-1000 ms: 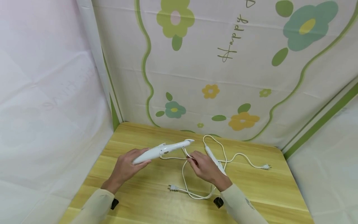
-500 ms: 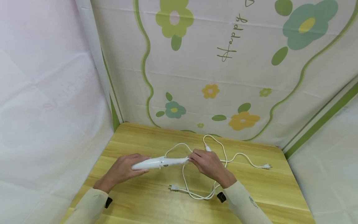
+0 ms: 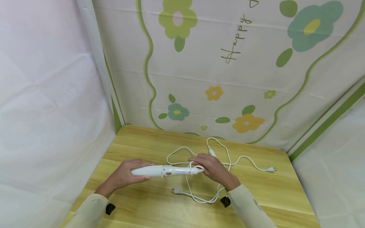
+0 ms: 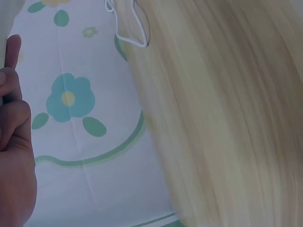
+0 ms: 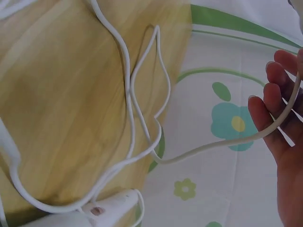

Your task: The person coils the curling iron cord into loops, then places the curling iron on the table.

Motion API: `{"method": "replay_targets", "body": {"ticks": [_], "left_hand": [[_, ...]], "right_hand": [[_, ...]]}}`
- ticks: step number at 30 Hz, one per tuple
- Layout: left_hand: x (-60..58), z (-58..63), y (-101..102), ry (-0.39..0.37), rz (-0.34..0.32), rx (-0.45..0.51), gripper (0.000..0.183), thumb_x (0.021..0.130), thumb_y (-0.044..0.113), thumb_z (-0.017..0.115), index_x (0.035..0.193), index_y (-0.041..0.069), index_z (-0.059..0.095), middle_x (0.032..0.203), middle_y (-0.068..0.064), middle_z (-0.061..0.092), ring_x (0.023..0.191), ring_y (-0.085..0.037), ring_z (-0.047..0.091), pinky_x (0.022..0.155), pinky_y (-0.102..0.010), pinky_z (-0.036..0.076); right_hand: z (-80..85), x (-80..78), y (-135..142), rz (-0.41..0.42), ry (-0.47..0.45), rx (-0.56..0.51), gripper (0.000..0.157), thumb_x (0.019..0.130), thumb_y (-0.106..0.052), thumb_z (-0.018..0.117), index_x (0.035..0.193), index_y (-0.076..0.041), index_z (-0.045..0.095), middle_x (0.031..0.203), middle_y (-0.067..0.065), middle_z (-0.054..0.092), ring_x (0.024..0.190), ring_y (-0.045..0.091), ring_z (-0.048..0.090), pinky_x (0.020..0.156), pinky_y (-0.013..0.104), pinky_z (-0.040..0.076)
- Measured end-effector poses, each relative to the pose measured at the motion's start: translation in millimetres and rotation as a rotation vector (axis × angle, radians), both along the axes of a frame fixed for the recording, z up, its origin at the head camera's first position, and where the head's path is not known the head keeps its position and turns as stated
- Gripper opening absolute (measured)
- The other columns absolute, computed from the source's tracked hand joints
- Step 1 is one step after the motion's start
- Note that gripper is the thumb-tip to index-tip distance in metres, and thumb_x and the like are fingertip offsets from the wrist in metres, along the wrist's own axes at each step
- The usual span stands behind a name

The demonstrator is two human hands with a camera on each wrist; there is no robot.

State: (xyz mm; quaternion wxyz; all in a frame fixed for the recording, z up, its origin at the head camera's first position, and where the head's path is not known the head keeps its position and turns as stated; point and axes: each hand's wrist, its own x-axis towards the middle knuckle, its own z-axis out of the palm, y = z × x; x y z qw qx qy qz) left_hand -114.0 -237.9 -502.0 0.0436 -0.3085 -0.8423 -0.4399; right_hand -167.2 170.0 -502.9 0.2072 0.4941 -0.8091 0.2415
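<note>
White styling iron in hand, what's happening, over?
Left hand grips white styling iron. Cord looped around its narrow end; right hand alongside, cord across fingers. Possible snag: second iron, partly hidden by right hand.

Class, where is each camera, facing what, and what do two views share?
Head: on the head, facing forward and down at the table; left hand, right hand and sleeves show.
Left wrist: on that wrist, facing table and cloth; left hand shows.
Right wrist: on that wrist, facing table and cord; right hand shows.
Both wrist views share the cloth.
</note>
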Motion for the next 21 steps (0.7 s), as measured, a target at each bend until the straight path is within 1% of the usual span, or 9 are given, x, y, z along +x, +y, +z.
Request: {"method": "replay_targets", "body": {"ticks": [3,4,5,7,9,10,12,15,21], "left_hand": [[0.5,-1.4,2,-0.021,0.030,0.042,0.045,0.086,0.020,0.094,0.129,0.016,0.081,0.115,-0.007,0.083,0.088,-0.003,0.070,0.070,-0.027,0.057],[0.6,-1.7,3,-0.023,0.041,0.051,0.044,0.086,0.019,0.094,0.128,0.016,0.081,0.115,-0.008,0.083,0.087,-0.003,0.070,0.069,-0.027,0.057],[0.6,-2.2,4,-0.023,0.055,0.061,0.044,0.086,0.018,0.094,0.128,0.015,0.081,0.115,-0.009,0.083,0.085,-0.003,0.069,0.068,-0.027,0.056],[1.0,-2.6,6,-0.035,0.083,0.087,0.044,0.086,0.016,0.094,0.128,0.014,0.081,0.116,-0.010,0.083,0.083,-0.004,0.069,0.066,-0.027,0.056],[1.3,-2.6,8,-0.038,0.123,0.096,0.045,0.086,0.017,0.094,0.129,0.016,0.081,0.117,-0.008,0.083,0.082,-0.004,0.068,0.065,-0.027,0.056],[1.4,-2.4,9,-0.038,0.143,0.099,0.045,0.086,0.017,0.094,0.129,0.017,0.081,0.117,-0.007,0.083,0.081,-0.004,0.068,0.064,-0.027,0.056],[1.3,-2.5,11,-0.025,0.173,0.100,0.046,0.086,0.018,0.095,0.130,0.018,0.081,0.117,-0.005,0.083,0.081,-0.005,0.068,0.064,-0.027,0.056],[0.7,-4.0,14,0.035,0.203,0.079,0.047,0.084,0.018,0.096,0.128,0.019,0.082,0.115,-0.004,0.084,0.082,-0.003,0.067,0.065,-0.026,0.055],[-0.3,-8.8,15,0.136,0.246,0.038,0.049,0.081,0.017,0.097,0.128,0.019,0.082,0.113,-0.005,0.084,0.087,-0.002,0.068,0.069,-0.025,0.055]], "right_hand": [[-3.4,4.6,-4,-0.024,-0.086,-0.014,0.024,0.111,-0.013,0.065,0.131,-0.012,0.077,0.108,0.002,0.080,0.093,0.015,0.076,0.080,0.033,0.063],[-4.4,6.2,-5,-0.033,-0.116,-0.017,0.025,0.108,-0.010,0.068,0.132,-0.011,0.077,0.110,0.003,0.081,0.092,0.015,0.076,0.079,0.034,0.063],[-5.3,8.1,-6,-0.046,-0.140,-0.020,0.028,0.106,-0.005,0.070,0.132,-0.010,0.077,0.107,0.003,0.081,0.090,0.014,0.076,0.078,0.032,0.063],[-6.7,11.8,-10,-0.081,-0.178,-0.008,0.020,0.102,-0.002,0.072,0.118,-0.009,0.081,0.100,0.002,0.080,0.081,0.009,0.070,0.071,0.026,0.059],[-6.8,15.4,-14,-0.113,-0.169,0.012,0.010,0.101,-0.004,0.075,0.103,-0.011,0.081,0.088,-0.002,0.077,0.071,0.003,0.061,0.065,0.020,0.052],[-7.2,16.8,-15,-0.126,-0.150,0.025,0.010,0.101,-0.005,0.075,0.095,-0.013,0.079,0.081,-0.005,0.073,0.066,0.000,0.054,0.061,0.018,0.047],[-7.3,19.1,-18,-0.147,-0.114,0.047,0.022,0.101,-0.008,0.076,0.083,-0.018,0.070,0.073,-0.010,0.066,0.062,-0.003,0.044,0.057,0.015,0.040],[-7.2,20.8,-21,-0.160,-0.067,0.067,0.026,0.101,-0.012,0.076,0.081,-0.021,0.064,0.067,-0.014,0.058,0.060,-0.004,0.041,0.056,0.015,0.038],[-6.6,22.1,-22,-0.162,-0.069,0.088,0.015,0.105,-0.016,0.074,0.091,-0.019,0.067,0.067,-0.015,0.050,0.062,-0.005,0.038,0.057,0.014,0.036]]}}
